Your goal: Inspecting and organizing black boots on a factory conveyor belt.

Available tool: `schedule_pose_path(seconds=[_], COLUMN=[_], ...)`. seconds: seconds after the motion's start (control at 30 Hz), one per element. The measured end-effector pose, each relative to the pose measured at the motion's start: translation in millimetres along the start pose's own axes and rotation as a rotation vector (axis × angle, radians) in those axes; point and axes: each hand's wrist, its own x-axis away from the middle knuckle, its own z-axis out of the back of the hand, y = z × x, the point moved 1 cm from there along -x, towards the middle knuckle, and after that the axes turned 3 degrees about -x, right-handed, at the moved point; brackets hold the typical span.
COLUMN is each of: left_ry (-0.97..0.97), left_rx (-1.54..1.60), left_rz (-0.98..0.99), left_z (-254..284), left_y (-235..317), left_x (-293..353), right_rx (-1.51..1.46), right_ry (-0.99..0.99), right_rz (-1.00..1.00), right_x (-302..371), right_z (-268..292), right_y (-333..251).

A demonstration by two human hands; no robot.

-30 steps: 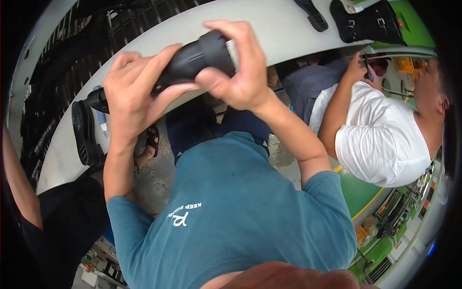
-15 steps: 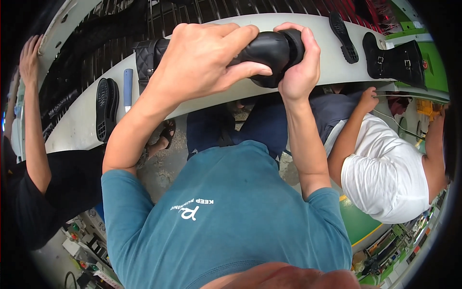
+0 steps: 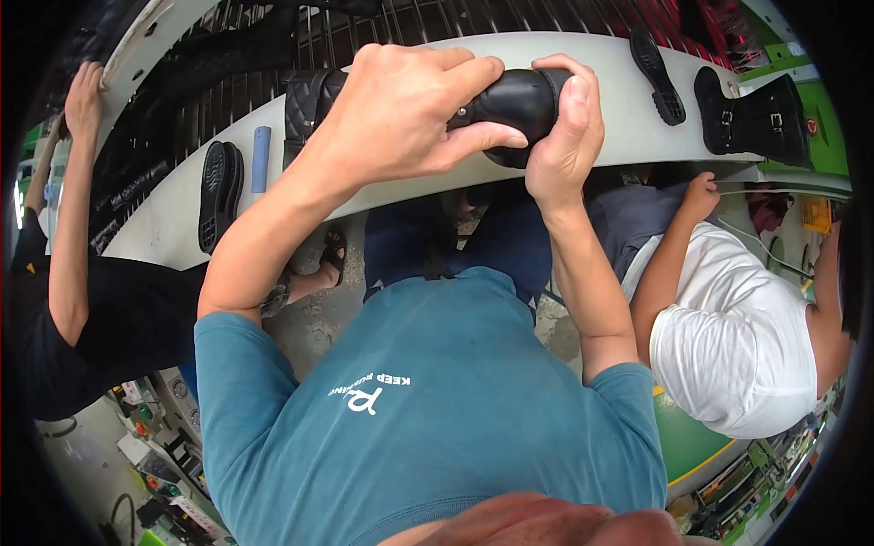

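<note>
A black boot lies on its side above the white work surface, held between my two hands. My left hand is wrapped round it near the ankle, the thumb pressed along the smooth foot part. From behind that hand the quilted shaft sticks out to the left. My right hand cups the rounded right end, its fingers curled over the far side and the thumb bent against it. A dark part, perhaps the sole, shows below the foot and is mostly hidden by the hands.
Left on the white table lie black soles and a blue bar-shaped thing. To the right are another sole and a buckled black boot. Metal rollers run behind. A person in white and one in black flank me.
The gap between the boot's foot and the black piece in my right hand no longer shows. My right hand has turned, its thumb now more visible. The view has shifted slightly.
</note>
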Motion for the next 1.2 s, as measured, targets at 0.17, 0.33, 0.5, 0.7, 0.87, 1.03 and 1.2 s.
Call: schedule_pose_path(seconds=[0.17, 0.33, 0.5, 0.7, 0.87, 1.03, 1.2], left_ry=[0.045, -0.037, 0.041, 0.184, 0.335, 0.373, 0.320], left_rx=[0.092, 0.115, 0.024, 0.353, 0.391, 0.362, 0.339], left_rz=[-0.106, 0.055, 0.186, 0.409, 0.480, 0.493, 0.470], left_z=[13, 25, -16, -58, -71, -76, -72], left_y=[-22, -28, -26, -21, -2, -3, -5], left_x=[34, 102, 172, 212, 209, 209, 209], right_rx=[0.112, 0.022, 0.200, 0.267, 0.338, 0.349, 0.331], right_ry=[-0.023, -0.497, -0.574, -0.627, -0.666, -0.588, -0.542], right_rz=[0.190, 0.197, 0.105, 0.309, 0.320, 0.061, -0.054], right_x=[21, 33, 56, 67, 70, 74, 74], right_z=[-24, -4, -1, -18, -29, -39, -35], right_y=[-21, -17, 7, 16, 7, -3, 2])
